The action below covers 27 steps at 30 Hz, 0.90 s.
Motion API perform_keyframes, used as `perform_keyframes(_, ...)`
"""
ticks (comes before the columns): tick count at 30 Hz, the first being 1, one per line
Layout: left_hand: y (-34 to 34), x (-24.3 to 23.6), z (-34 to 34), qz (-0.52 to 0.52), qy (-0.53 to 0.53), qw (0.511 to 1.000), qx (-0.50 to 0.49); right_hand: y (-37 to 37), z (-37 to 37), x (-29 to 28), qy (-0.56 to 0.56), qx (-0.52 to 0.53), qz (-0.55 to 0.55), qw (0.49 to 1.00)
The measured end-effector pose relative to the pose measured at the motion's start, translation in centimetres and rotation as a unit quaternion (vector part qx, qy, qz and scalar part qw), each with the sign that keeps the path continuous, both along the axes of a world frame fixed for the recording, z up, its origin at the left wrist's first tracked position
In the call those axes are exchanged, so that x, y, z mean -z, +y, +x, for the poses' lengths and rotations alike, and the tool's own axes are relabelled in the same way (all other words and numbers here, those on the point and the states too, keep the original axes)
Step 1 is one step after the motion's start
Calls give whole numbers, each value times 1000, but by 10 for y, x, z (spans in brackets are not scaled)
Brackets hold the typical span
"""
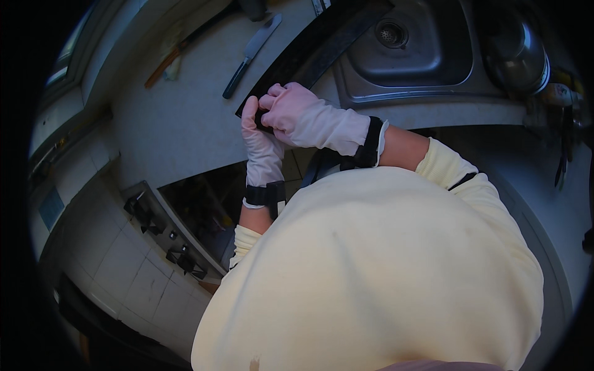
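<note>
A long, dark, flat strip with a raised edge (322, 46) runs diagonally from the counter's near edge up past the sink. At its near end, my left hand (263, 139), in a pale pink and white glove, grips it with the thumb up; its other fingers are mostly hidden. My right hand (294, 114), gloved alike, bends its fingers over the same end, close against the left. What exactly the fingertips press on is covered. Left of the strip lies a knife (253, 55) with a broad pale blade and a dark handle, touched by neither hand.
A steel sink (365, 99) with a drain is set into the pale counter (192, 136). Beside it stands a rounded metal pot (520, 55). A wooden-handled tool (162, 68) rests on a cloth at the upper left. Black fittings (143, 213) sit on a panel below the counter.
</note>
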<state>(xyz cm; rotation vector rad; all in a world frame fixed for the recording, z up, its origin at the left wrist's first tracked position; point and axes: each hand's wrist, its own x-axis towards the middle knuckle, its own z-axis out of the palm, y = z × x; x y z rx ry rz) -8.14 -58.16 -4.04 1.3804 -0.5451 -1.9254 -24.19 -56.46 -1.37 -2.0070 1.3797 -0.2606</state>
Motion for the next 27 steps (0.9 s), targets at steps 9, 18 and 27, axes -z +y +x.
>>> perform_keyframes(9, -1, 1, -11, 57, -22, 998, -24, 14, 9, 5, 40, 156, 24, 987)
perform_keyframes(18, 8, -20, -29, 85, -72, 993, -24, 21, -38, 10, 78, 22, -78, 994)
perform_keyframes(27, 2, -15, -36, 105, -5, 994, -22, 30, -27, 11, 33, 45, -67, 996)
